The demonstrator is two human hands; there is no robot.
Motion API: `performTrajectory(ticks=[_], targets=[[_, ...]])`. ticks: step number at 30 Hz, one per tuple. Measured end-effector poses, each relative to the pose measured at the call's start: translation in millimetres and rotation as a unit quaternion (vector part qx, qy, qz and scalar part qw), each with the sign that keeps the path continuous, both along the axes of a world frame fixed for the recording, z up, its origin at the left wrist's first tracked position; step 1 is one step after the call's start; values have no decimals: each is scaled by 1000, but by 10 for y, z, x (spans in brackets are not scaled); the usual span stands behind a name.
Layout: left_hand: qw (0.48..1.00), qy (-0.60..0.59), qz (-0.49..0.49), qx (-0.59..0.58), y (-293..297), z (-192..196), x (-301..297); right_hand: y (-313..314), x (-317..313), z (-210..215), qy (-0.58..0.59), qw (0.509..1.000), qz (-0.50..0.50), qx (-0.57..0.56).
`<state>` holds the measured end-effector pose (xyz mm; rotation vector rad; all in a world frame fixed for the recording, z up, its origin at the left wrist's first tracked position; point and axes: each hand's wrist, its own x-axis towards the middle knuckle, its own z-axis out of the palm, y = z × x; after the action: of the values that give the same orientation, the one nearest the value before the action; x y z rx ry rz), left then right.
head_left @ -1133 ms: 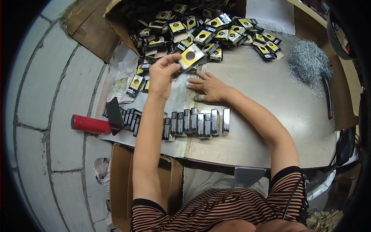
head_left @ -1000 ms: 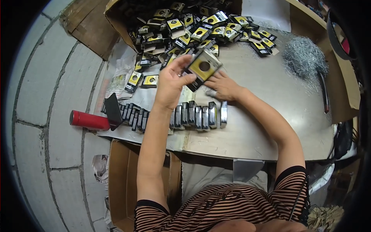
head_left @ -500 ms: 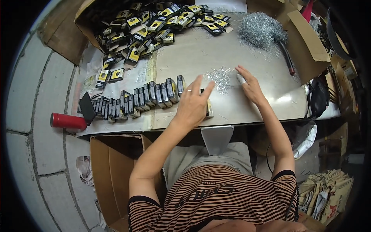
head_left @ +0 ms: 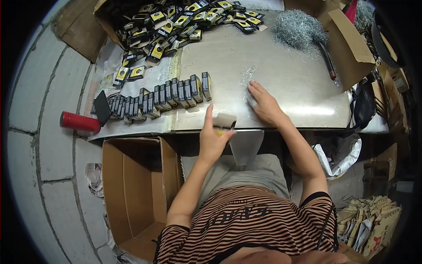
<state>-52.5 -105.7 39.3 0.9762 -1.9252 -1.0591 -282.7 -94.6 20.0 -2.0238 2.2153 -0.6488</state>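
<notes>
My left hand (head_left: 212,140) is closed around a small black and yellow carton (head_left: 225,119), its flap standing up, at the table's front edge. Directly beside it, a grey-white chute (head_left: 246,147) hangs from that edge. My right hand (head_left: 266,104) lies on the tabletop with its fingers stretched out, partly covering a small scatter of thin metal nails or pins (head_left: 247,74). Left of my hands, a slanting row of upright small cartons (head_left: 169,94) runs across the table, with one carton (head_left: 206,86) at its right end.
Many loose cartons (head_left: 182,21) are heaped at the back left. A large pile of metal pins (head_left: 299,31) lies at the back right, near a dark-handled tool (head_left: 327,61). A red cylinder (head_left: 80,122) stands at the left end; an open cardboard box (head_left: 132,189) sits below the table.
My left hand has drawn back toward the front edge with the carton. My right hand has come down and leftward onto the small pin scatter, which has shrunk and shifted.
</notes>
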Motion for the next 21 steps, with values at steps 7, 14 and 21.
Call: performTrajectory(ticks=[7,14,21], targets=[[909,113,-3,402,732,-1112,752,212,-166,32,-170,982,-23,-75],[891,-38,-102,441,992,-1584,193,488,866,-207,22,999,-9,-47],[785,156,-179,572,931,-1539,349,1416,863,264,-105,990,89,-45]])
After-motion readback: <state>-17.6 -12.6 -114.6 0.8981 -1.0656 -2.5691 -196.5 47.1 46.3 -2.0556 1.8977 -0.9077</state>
